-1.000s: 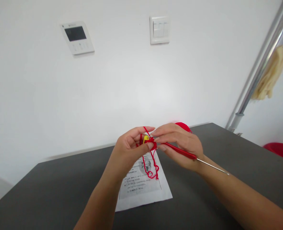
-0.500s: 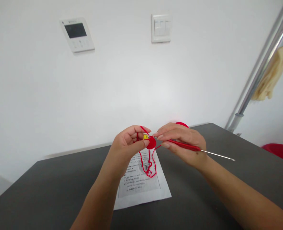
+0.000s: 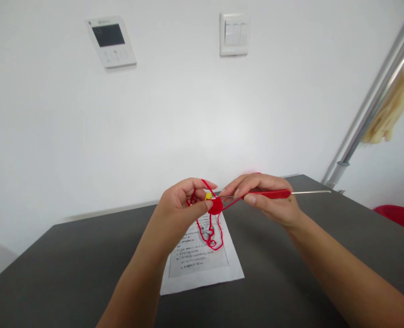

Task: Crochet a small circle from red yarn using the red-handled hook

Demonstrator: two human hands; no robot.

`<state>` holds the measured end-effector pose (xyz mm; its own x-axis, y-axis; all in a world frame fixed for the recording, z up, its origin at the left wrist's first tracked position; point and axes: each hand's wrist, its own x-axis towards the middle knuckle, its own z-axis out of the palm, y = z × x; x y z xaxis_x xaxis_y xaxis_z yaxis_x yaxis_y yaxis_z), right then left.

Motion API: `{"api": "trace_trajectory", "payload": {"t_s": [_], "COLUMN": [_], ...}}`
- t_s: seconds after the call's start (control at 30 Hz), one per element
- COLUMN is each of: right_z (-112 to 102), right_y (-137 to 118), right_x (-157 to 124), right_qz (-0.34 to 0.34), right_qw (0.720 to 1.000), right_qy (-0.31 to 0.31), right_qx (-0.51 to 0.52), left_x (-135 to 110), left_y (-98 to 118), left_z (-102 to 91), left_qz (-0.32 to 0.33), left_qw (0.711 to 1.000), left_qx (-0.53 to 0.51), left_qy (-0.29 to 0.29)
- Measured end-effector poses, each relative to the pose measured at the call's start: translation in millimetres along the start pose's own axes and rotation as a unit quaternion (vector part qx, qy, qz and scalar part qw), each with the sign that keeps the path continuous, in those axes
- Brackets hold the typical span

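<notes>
My left hand [image 3: 188, 200] pinches a small round piece of red crochet [image 3: 216, 206] between thumb and fingers. A strand of red yarn [image 3: 220, 232] runs over its index finger, and more hangs in loops below the piece. Beside the left thumb shows a small yellow thing [image 3: 208, 196], possibly a stitch marker. In my right hand [image 3: 266, 196] is a crochet hook [image 3: 273, 194] with a red handle and metal shafts at both ends. Its tip reaches the upper edge of the red piece; the exact stitch is too small to make out.
A printed sheet of paper [image 3: 202, 273] lies on the dark grey table [image 3: 273, 287] under the hands. Behind stands a white wall with an intercom panel [image 3: 111, 42] and a light switch [image 3: 234, 34]. At right are a metal pole [image 3: 372, 109], a cream cloth [image 3: 393, 107] and something red [image 3: 398, 217].
The crochet hook has swung from a downward slant to nearly level, its rear end rising. My right fingers have shifted on the handle. My left hand still holds the red piece.
</notes>
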<state>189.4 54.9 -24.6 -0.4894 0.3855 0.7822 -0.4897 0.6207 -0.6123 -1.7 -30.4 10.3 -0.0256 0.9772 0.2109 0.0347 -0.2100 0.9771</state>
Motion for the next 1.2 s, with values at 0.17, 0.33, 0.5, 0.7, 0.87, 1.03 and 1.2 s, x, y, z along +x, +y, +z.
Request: {"api": "trace_trajectory", "payload": {"t_s": [0.17,0.33,0.5,0.7,0.87,1.03,1.2], "right_z": [-8.7,-15.7,-20.1,-21.7,-21.3,-21.3,-21.1], "right_y": [-5.1,-9.1,-11.3,-13.9,-15.1,-17.2,-20.2], "right_x": [1.2,2.2,2.4,2.4,2.1,2.1,3.4], "right_qz": [0.013,0.014,0.014,-0.001,-0.014,-0.021,-0.023], "right_qw": [0.998,0.994,0.989,0.982,0.977,0.973,0.964], "right_qy": [-0.057,-0.095,-0.126,-0.145,-0.151,-0.162,-0.175], "right_qx": [-0.008,-0.044,-0.078,-0.123,-0.149,-0.164,-0.2], "left_x": [-1.5,-2.5,-2.6,-2.6,-2.1,-2.0,-3.0], "left_y": [-0.7,-1.5,-3.5,-6.5,-9.1,-10.1,-9.2], "left_z": [1.0,3.1,4.2,4.1,4.2,3.9,5.8], "left_qz": [-0.007,-0.021,-0.021,-0.015,0.002,0.002,-0.002], "left_qw": [0.999,0.997,0.993,0.989,0.988,0.987,0.986], "left_qx": [0.047,0.074,0.111,0.143,0.151,0.158,0.167], "left_qy": [-0.023,-0.032,-0.033,-0.029,-0.033,-0.035,-0.029]}}
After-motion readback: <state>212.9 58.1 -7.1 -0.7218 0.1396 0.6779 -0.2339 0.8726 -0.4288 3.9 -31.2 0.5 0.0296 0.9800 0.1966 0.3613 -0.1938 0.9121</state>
